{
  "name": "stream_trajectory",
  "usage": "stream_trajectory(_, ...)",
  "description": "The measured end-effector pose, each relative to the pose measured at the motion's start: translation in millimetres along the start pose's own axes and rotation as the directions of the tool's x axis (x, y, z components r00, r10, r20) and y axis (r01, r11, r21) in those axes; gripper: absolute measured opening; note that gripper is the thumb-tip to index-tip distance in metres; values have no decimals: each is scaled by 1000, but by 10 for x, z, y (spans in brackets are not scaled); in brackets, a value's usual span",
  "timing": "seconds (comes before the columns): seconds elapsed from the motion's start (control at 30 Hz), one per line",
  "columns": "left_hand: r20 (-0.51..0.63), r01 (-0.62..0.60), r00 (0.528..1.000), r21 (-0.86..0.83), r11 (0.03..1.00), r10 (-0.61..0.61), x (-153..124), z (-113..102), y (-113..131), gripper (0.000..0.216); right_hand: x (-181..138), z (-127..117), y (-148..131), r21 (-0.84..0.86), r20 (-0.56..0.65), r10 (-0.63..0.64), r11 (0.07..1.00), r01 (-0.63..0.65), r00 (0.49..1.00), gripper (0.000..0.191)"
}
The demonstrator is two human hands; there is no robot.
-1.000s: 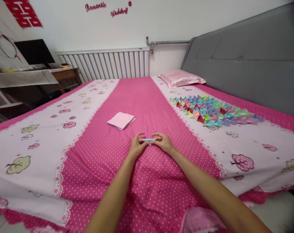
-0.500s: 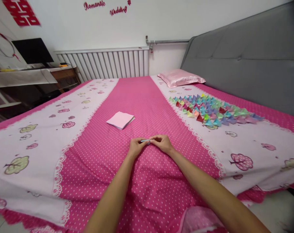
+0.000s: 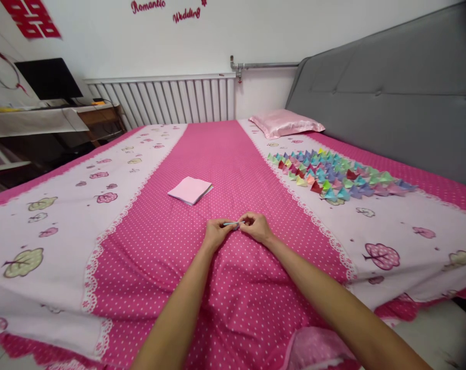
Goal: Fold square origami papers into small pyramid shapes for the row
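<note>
Between my two hands is a small piece of light-blue folded paper, seen nearly edge-on, so its folded shape cannot be made out. My left hand pinches its left part between thumb and fingers. From the other side, my right hand grips the right end with its fingertips, the fingers curled. Both hands stay low over the pink dotted bedspread. Beyond them lies a stack of square paper sheets, pale pink on top. Rows of colourful folded paper pieces stand to the right, pointed tips up.
A pink satin pillow rests near the grey padded headboard. A white radiator runs along the far wall. At the left, a desk carries a black monitor.
My right hand has shifted slightly and its fingers are more curled at the paper's right end. The left hand keeps its pinch. The view has moved a little.
</note>
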State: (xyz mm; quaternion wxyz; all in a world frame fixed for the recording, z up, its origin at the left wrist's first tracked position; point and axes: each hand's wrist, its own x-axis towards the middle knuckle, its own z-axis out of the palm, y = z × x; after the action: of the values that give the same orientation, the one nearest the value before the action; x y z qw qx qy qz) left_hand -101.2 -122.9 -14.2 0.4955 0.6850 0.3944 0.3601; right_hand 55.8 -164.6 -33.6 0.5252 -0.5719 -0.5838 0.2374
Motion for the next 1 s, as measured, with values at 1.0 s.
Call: stream_trajectory(1.0,3,1,1000,-96,995,-1,-35,-60,10,29,-9,-32,7,175,88,40,983,-55,995,24)
